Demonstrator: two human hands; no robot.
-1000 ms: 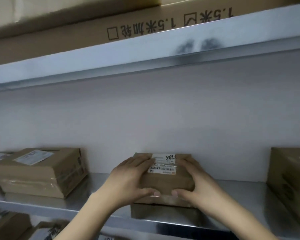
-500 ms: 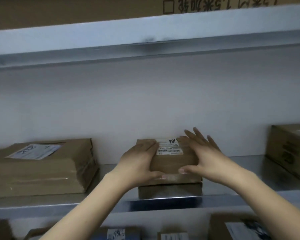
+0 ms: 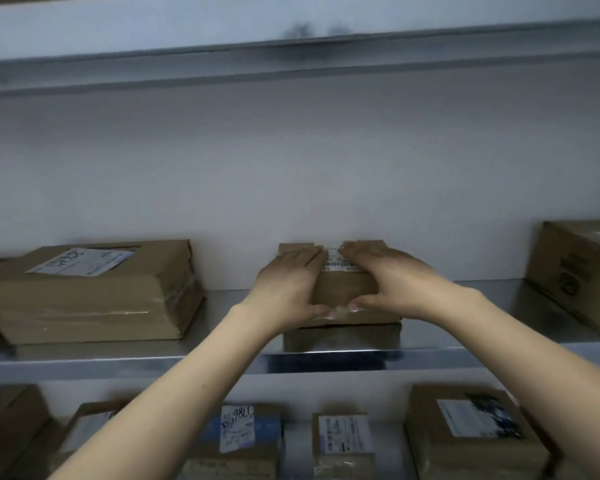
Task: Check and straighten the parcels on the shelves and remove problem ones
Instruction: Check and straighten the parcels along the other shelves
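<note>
Pressure ought to be even, I judge: left hand (image 3: 288, 289) and right hand (image 3: 395, 282) clasp the small brown cardboard parcel (image 3: 342, 294), fingers (image 3: 309, 259) spread over its top, thumbs on its front, at twelve o'clock on the grey metal shelf (image 3: 101, 363).

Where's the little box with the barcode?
Head view: the small box sits on the shelf by the back wall, held by the left hand and right hand, between a bigger taped box and another box at the right edge.
</note>
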